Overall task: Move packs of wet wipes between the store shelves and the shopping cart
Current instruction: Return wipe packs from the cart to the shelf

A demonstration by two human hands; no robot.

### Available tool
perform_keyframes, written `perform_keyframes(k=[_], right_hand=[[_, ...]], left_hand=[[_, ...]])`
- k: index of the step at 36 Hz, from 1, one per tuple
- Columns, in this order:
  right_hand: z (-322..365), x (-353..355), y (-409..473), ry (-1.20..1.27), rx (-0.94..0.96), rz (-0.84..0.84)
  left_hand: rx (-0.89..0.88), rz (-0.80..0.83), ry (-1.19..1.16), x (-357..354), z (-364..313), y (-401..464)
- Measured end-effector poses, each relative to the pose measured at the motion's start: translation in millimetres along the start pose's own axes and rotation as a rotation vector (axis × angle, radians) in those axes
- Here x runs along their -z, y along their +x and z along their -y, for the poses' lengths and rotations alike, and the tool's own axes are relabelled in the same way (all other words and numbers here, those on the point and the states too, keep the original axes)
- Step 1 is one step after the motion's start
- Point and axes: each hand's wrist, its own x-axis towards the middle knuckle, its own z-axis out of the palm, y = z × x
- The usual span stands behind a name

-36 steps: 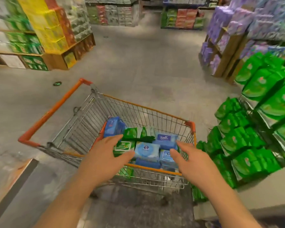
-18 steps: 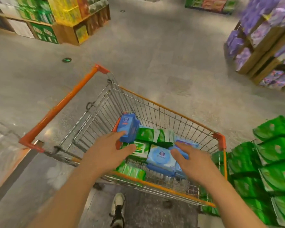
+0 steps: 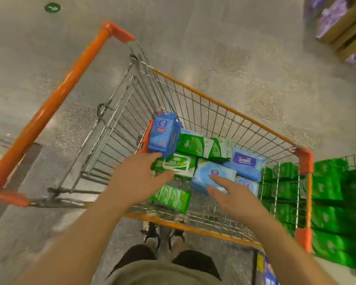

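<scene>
Change since a second ago: both hands lowered into shopping cart [image 3: 224, 103]. Left hand [image 3: 136, 177]: fingers loosely spread, gripping nothing, tips touching upright blue pack [image 3: 163, 134] at its 12 o'clock. Right hand [image 3: 232, 194]: fingers apart, resting on light-blue wipes pack [image 3: 212, 173]. Green packs [image 3: 183, 163] lie between.

Soft, even light falls from overhead with a yellowish-green cast, and the speckled floor [image 3: 245, 64] shows pale sheen rather than hard glare, brightest at the left edge. Shadows are faint, just a dim patch under the cart [image 3: 220, 103] and by the shoes. The wide lens bends the cart's orange handle [image 3: 49, 108] and stretches both forearms toward the bottom corners, while motion blur smears the green packs [image 3: 333, 202] at right and the hands [image 3: 138, 177] look slightly soft.
</scene>
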Motion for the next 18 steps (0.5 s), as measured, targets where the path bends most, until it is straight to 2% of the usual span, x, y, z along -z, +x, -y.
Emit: perform_keyframes(k=[8, 18], right_hand=[[-31.5, -38.8, 87.7, -0.048, 0.024, 0.240], [-55.0, -137.3, 205.1, -0.077, 0.063, 0.482]], left_hand=[[0.008, 0.078, 0.065, -43.1, 6.4, 54.4], [0.093, 0.181, 0.126, -83.2, 8.1, 103.7]])
